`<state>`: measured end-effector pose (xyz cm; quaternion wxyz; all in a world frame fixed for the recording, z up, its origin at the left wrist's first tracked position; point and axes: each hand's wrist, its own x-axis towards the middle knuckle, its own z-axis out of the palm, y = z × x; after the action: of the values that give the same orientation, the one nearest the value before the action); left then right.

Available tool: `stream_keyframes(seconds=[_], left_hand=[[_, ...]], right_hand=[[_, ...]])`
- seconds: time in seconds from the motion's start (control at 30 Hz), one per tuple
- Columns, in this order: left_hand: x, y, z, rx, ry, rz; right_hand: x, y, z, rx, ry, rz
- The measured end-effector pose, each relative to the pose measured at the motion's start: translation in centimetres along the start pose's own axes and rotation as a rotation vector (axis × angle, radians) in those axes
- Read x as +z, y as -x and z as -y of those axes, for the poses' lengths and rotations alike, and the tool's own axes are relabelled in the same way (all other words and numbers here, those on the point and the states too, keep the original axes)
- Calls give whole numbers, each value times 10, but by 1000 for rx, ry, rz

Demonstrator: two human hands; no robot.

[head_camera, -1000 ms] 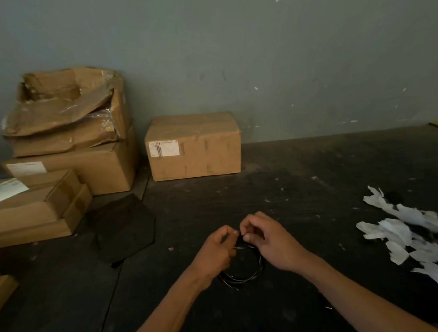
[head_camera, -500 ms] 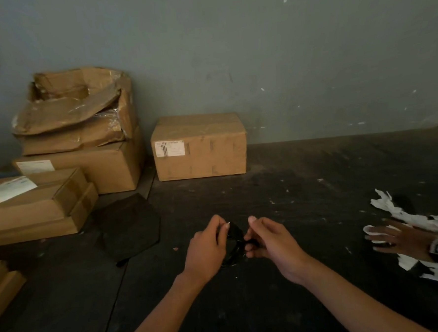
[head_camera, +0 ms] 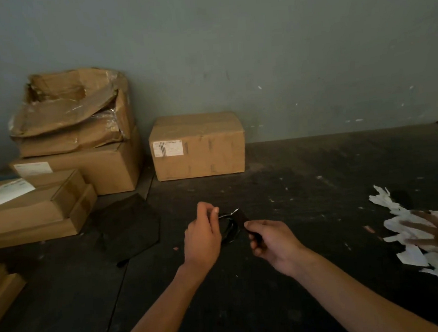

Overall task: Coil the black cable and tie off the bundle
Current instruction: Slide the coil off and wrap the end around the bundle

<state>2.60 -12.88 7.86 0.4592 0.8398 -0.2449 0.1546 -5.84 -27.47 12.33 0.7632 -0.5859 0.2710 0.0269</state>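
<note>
We see the left hand [head_camera: 203, 237] with its grip pinched on the near-left side of the coiled black cable [head_camera: 229, 230], thumb and forefinger closed together on the loops at the top of the coil. The right hand [head_camera: 274, 242] sits just to the right of that grip, its own grip clamped on a dark strap [head_camera: 244, 222] that runs up and left from the fingers to the coil, ending at a small pale tip; the strap touches the bundle's upper right edge. The coil hangs between the two grips, just above the dark worktop [head_camera: 291, 187]; how far the strap wraps round it we cannot tell. Beyond the grips, against the wall, stands a closed cardboard box [head_camera: 197, 146], with a stack of boxes [head_camera: 77, 138] further left. Well to the right of the right grip lie white paper scraps [head_camera: 411, 233], with another person's blurred hand [head_camera: 437, 232] on them.
</note>
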Motion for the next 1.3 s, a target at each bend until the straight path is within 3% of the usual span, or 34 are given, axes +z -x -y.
stream_keyframes(seconds=[0.23, 0.4, 0.6, 0.87, 1.13, 1.3], left_hand=[[6, -7, 2, -78, 92, -109], [18, 4, -4, -58, 133, -61], [24, 19, -5, -71, 238, -11], [27, 23, -5, -77, 340, 40], [30, 22, -5, -305, 488, 195], [32, 19, -12, -257, 427, 183]], right_hand=[[12, -1, -28, 190, 77, 8], [23, -9, -27, 250, -96, -53], [34, -16, -28, 216, -287, -156], [33, -12, -29, 165, -484, -103], [22, -8, -23, 54, -340, -71], [12, -10, -25, -3, -235, -36]])
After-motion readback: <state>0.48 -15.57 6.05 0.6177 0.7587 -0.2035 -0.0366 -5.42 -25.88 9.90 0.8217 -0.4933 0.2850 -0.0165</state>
